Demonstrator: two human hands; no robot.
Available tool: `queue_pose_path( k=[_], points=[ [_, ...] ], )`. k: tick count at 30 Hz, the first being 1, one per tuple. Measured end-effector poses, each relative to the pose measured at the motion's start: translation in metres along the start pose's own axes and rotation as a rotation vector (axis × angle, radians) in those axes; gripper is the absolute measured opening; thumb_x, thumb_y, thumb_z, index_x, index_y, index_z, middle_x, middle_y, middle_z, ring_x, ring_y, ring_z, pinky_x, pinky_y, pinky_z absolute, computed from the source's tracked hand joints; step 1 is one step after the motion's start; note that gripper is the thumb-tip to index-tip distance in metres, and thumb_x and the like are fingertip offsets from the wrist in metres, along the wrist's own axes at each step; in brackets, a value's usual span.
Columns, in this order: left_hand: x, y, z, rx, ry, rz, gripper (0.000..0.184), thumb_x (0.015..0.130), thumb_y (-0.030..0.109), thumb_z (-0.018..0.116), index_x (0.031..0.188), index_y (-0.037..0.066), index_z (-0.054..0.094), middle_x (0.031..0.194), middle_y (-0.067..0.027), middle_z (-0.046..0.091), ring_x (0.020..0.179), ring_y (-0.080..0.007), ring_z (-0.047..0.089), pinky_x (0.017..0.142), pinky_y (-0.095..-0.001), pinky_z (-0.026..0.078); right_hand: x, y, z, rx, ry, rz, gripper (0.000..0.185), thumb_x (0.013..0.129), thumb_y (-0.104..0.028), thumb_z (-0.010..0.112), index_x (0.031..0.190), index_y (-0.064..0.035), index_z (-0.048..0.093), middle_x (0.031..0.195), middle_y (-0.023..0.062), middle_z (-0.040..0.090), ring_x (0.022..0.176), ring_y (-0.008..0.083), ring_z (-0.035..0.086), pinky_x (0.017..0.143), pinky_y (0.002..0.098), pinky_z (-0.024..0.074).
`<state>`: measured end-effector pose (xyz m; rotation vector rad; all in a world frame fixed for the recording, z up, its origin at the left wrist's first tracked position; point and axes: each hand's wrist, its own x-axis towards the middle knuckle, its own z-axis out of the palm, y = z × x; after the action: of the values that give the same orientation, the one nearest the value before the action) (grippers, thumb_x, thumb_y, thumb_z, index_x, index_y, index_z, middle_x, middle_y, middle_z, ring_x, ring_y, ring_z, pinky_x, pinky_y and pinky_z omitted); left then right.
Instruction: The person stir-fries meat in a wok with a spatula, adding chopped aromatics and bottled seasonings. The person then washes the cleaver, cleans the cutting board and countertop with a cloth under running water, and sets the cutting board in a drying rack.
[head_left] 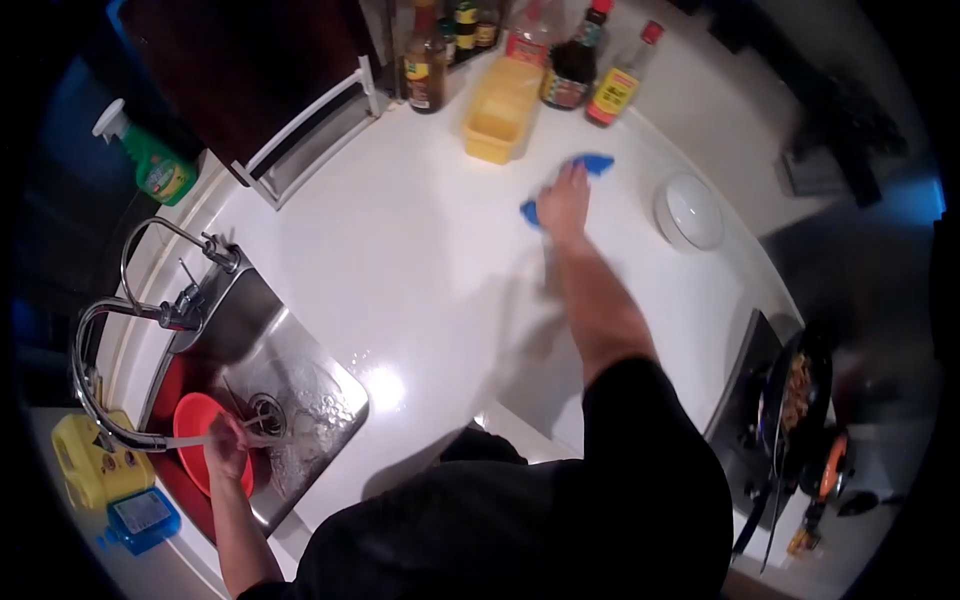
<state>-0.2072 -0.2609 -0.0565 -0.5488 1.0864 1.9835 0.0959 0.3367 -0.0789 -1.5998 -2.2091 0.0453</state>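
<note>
My right hand (564, 205) presses a blue cloth (594, 163) onto the white counter (340, 250), with cloth showing on both sides of the fingers. A yellow plastic container (490, 125) stands just beyond it, and a white bowl (690, 212) sits to its right. Over the sink (330, 385) at the left, my left hand (228, 445) is in the stream of running water beside a red basin (196, 410). Its fingers are blurred by the water, so their pose and anything between them cannot be made out.
Sauce bottles (572, 75) line the back wall. A curved faucet (85, 370), a green spray bottle (155, 165) and a yellow jug (90, 460) surround the sink. At the right, a pan (795, 390) with food rests on the stove.
</note>
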Motion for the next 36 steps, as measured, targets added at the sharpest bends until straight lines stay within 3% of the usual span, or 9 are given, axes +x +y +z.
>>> queue_pose_path(
  k=[5,8,9,12,16,22,26,31,36],
  points=[
    [-0.028,-0.019,0.034,-0.045,-0.07,0.004,0.014,0.078,0.007,0.052,0.091,0.002,0.054,0.082,-0.0078,0.059,0.073,-0.0143,0.059,0.064,-0.0232,0.052,0.097,-0.027,0.033,0.22,-0.155,-0.31,0.048,0.074,-0.014,0.04,0.121,-0.0019,0.037,0.128,0.0183,0.033,0.118,0.0296,0.031,0.098,0.0387,0.0241],
    [-0.044,-0.02,0.044,-0.138,0.098,0.101,0.015,0.079,0.005,0.051,0.093,0.001,0.052,0.083,-0.0086,0.059,0.073,-0.015,0.059,0.063,-0.0236,0.052,0.017,-0.051,-0.018,0.34,-0.308,-0.292,0.048,0.07,0.0,0.04,0.118,-0.0002,0.037,0.113,0.0204,0.045,0.1,0.0337,0.046,0.088,0.0391,0.0365],
    [-0.051,-0.021,0.041,-0.122,-0.005,0.09,0.014,0.079,0.004,0.05,0.092,-0.001,0.051,0.085,-0.01,0.058,0.073,-0.0158,0.059,0.063,-0.0234,0.052,-0.034,-0.044,0.011,0.253,0.018,-0.453,0.048,0.07,0.001,0.04,0.118,0.0011,0.037,0.112,0.0201,0.046,0.102,0.0323,0.046,0.089,0.0373,0.0364],
    [-0.044,-0.023,0.019,-0.239,0.137,0.148,0.016,0.08,0.007,0.052,0.094,0.0,0.052,0.088,-0.01,0.058,0.075,-0.0162,0.059,0.062,-0.0235,0.052,-0.124,-0.096,-0.014,0.29,-0.03,-0.673,0.048,0.075,-0.007,0.043,0.12,0.0068,0.033,0.124,0.0251,0.033,0.116,0.0356,0.032,0.098,0.0388,0.0249],
    [-0.05,-0.025,0.026,-0.097,0.187,0.262,0.02,0.081,0.011,0.051,0.098,0.001,0.05,0.092,-0.0104,0.057,0.08,-0.0166,0.058,0.063,-0.023,0.052,-0.043,-0.174,0.047,-0.031,-0.105,-0.539,0.054,0.077,-0.019,0.043,0.121,0.01,0.03,0.127,0.0268,0.028,0.12,0.0363,0.025,0.1,0.0404,0.0189],
    [-0.059,-0.028,0.043,-0.185,0.1,0.252,0.026,0.082,0.007,0.048,0.105,-0.004,0.045,0.098,-0.0139,0.055,0.087,-0.019,0.057,0.069,-0.024,0.052,0.041,-0.237,0.068,-0.007,-0.197,-0.087,0.055,0.079,-0.022,0.04,0.125,0.0068,0.025,0.133,0.0218,0.02,0.125,0.0326,0.016,0.103,0.0379,0.0094],
    [-0.056,-0.031,0.026,-0.262,0.13,0.245,0.026,0.081,0.006,0.048,0.106,-0.002,0.046,0.101,-0.0125,0.054,0.084,-0.0173,0.057,0.069,-0.0244,0.052,-0.023,-0.255,0.068,0.116,-0.239,-0.445,0.053,0.079,-0.019,0.037,0.124,0.0064,0.027,0.133,0.021,0.021,0.125,0.0319,0.016,0.103,0.0373,0.009],
    [-0.058,-0.02,0.035,-0.199,0.022,0.249,0.019,0.08,0.006,0.051,0.099,0.0,0.049,0.097,-0.0109,0.055,0.082,-0.016,0.057,0.069,-0.0232,0.051,0.009,-0.293,0.082,0.135,-0.218,-0.358,0.051,0.079,-0.015,0.033,0.125,0.0058,0.027,0.133,0.0208,0.023,0.125,0.0307,0.019,0.103,0.0365,0.0113],
    [-0.052,-0.02,0.03,-0.257,0.117,0.258,0.015,0.079,0.008,0.053,0.093,0.002,0.052,0.09,-0.0075,0.055,0.085,-0.0166,0.055,0.071,-0.0241,0.05,-0.094,-0.316,0.066,0.308,-0.375,-0.72,0.046,0.079,-0.01,0.032,0.122,0.0061,0.031,0.13,0.0193,0.03,0.121,0.0295,0.027,0.101,0.0334,0.0199]
  ],
)
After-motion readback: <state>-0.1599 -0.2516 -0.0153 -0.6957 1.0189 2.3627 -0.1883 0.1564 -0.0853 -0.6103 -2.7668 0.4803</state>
